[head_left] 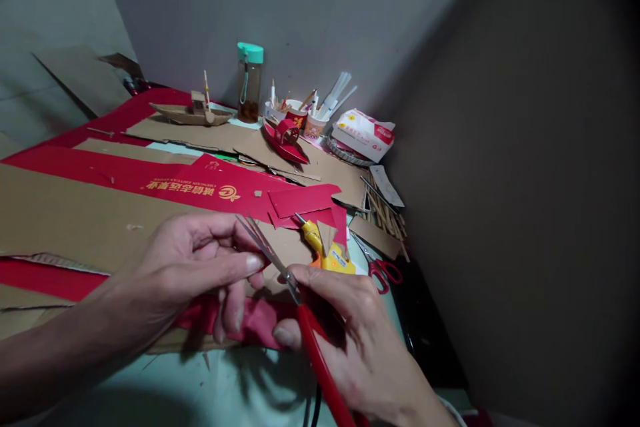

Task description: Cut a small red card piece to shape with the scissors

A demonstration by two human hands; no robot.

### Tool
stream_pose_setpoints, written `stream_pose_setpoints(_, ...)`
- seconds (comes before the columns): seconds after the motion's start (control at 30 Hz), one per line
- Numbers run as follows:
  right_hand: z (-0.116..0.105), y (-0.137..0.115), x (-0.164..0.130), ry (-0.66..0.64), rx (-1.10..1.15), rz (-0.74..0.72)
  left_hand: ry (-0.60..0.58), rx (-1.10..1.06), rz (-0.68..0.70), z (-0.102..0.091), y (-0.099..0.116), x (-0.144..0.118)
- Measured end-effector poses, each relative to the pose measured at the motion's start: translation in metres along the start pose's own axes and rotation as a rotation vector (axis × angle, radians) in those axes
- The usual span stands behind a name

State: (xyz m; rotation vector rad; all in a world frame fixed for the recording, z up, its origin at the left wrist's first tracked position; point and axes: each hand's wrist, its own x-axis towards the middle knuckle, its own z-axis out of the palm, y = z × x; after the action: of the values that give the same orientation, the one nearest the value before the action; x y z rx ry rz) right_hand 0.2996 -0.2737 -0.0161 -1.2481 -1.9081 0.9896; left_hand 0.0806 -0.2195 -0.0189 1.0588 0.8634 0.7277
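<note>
The right hand (pixel 350 340) is wrapped around the red handles of a pair of scissors (pixel 280 267), thumb and fingers closed on the grips, blades parted and pointing up and to the left. The left hand (pixel 195 260) meets the blades from the left: its thumb and forefinger are pinched together right at the steel, apparently on a small scrap, though the piece itself is too small to make out. Both hands hover just above a red card strip (pixel 260 323) at the near edge of the table (pixel 200 393).

The work in hand looks like a fine trimming cut on a small part. The next move would call for the left fingers to keep the piece steady and clear of the edges while the blades close in a short, controlled snip.

Counted: two pairs of scissors, the one in hand and a second red-handled pair (pixel 383 270) lying to the right; one yellow glue gun (pixel 327 250) just beyond the hands; two model boats, a brown one (pixel 193 112) far left and a red one (pixel 286 139) nearer the middle; one bottle (pixel 249 82) with a green cap; three paper cups (pixel 300 117) holding pens and sticks, as far as can be told; one tissue pack (pixel 364 135); one bundle of sticks (pixel 385 213) on the right. Cardboard sheets (pixel 75 220) cover the left side.
</note>
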Motion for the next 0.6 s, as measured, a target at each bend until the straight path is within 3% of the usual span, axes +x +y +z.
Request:
stream_pose_setpoints(0.23,-0.002,0.001,0.001,0.073,0.008,-0.027,0.057,-0.026,-0.011,0.005,0.007,0.005)
stream_pose_setpoints(0.4,-0.024,0.006,0.001,0.271,-0.01,0.094,0.094,-0.09,-0.024,0.004,0.007,0.007)
stream_pose_setpoints(0.6,-0.067,0.03,-0.002,0.536,-0.448,0.27,0.134,-0.08,-0.015,0.004,0.008,0.008)
